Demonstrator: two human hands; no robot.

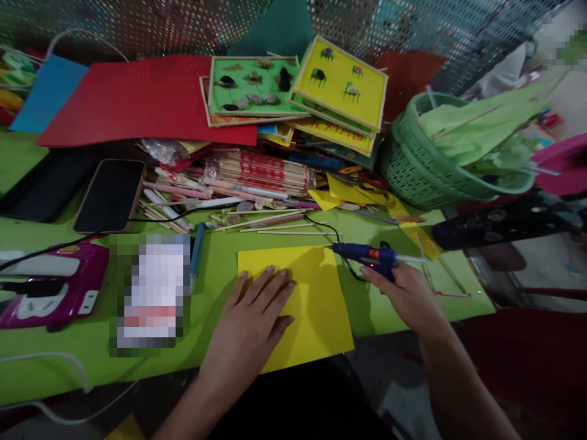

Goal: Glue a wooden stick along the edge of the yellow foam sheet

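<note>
A yellow sheet of paper [316, 305] lies on the green table [220, 263] in front of me. My left hand [252, 321] rests flat on the sheet's left part, fingers spread. My right hand [406, 293] holds a blue glue gun [367, 255] just past the sheet's right edge, nozzle pointing left toward its top right corner. A black cord [325, 227] runs from the gun across the table.
Wooden sticks and pencils [257, 177] lie in a heap behind the sheet. A green basket [413, 165] with green cloth stands at the right. Framed craft boards [339, 85], red card [137, 98], a phone [110, 194] and a pink device [50, 284] crowd the back and left.
</note>
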